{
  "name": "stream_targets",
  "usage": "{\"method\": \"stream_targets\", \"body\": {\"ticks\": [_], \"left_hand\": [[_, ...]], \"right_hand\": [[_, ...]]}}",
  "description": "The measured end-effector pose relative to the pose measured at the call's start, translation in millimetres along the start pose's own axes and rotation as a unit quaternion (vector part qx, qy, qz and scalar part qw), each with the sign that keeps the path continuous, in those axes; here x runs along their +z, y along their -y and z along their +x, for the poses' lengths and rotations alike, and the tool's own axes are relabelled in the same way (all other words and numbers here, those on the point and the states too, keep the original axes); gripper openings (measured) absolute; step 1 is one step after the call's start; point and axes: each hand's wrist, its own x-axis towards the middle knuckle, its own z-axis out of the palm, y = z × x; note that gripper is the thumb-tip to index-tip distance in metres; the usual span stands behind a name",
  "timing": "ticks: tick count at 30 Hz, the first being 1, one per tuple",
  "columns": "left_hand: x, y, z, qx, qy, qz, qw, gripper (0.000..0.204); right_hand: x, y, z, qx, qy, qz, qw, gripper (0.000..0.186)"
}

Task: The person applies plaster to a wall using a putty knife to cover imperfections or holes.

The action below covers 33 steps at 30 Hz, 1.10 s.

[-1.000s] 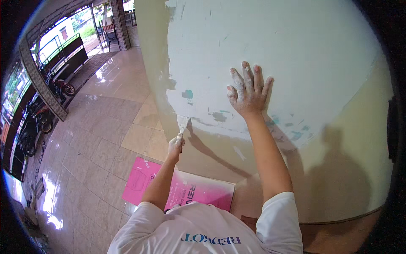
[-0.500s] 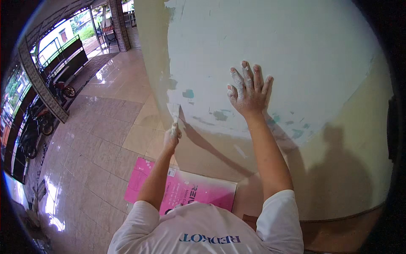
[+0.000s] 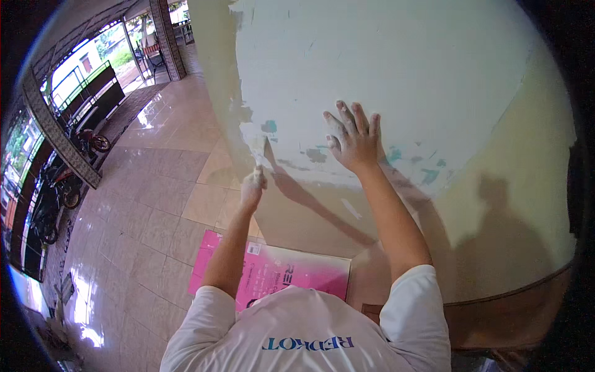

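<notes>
My left hand (image 3: 254, 183) grips the handle of a putty knife (image 3: 259, 147), whose pale, putty-smeared blade is on the wall near the left edge of the white patch. My right hand (image 3: 353, 139) lies open against the white coated patch (image 3: 384, 68), fingers spread and tips dusted white. Greenish and grey spots show along the patch's lower part. Around it the wall (image 3: 508, 192) is pale cream, with shadows of my arms and body on it.
A pink flattened cardboard sheet (image 3: 217, 251) lies at the wall's foot on the glossy tiled floor (image 3: 136, 235). At the left stand motorbikes (image 3: 56, 198), a pillar (image 3: 56, 124) and a dark gate (image 3: 93, 90). A dark brown band (image 3: 496, 316) runs along the lower right.
The putty knife in my left hand has risen along the patch's left edge. My right hand appears a little further left in the view, still spread on the wall.
</notes>
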Motion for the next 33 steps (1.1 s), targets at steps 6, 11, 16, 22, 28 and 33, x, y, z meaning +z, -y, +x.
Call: {"method": "stream_targets", "body": {"ticks": [6,11,16,22,28,33], "left_hand": [[31.4,122.7,-46.8,-0.043,0.019,0.009,0.999,0.063],[60.3,88.0,-94.2,-0.045,0.045,-0.064,0.996,0.056],[85.5,56.1,-134.5,-0.027,0.186,-0.153,0.970,0.048],[81.5,56.0,-133.8,0.012,0.343,-0.003,0.939,0.041],[18.9,-54.0,-37.1,0.420,-0.088,0.398,0.811,0.049],[12.2,-136.4,18.3,0.517,-0.130,0.459,0.711,0.062]], "right_hand": [[-21.6,4.2,-19.6,-0.003,0.131,0.063,0.989,0.058],[-12.2,30.3,-111.8,0.085,0.191,0.237,0.949,0.039],[0.3,94.7,-191.8,0.229,0.336,0.494,0.768,0.035],[-14.7,115.9,-200.9,0.377,0.300,0.599,0.640,0.035],[-20.1,72.4,-188.0,0.520,0.179,0.616,0.564,0.025],[-12.1,25.8,-174.3,0.574,0.008,0.553,0.604,0.027]]}}
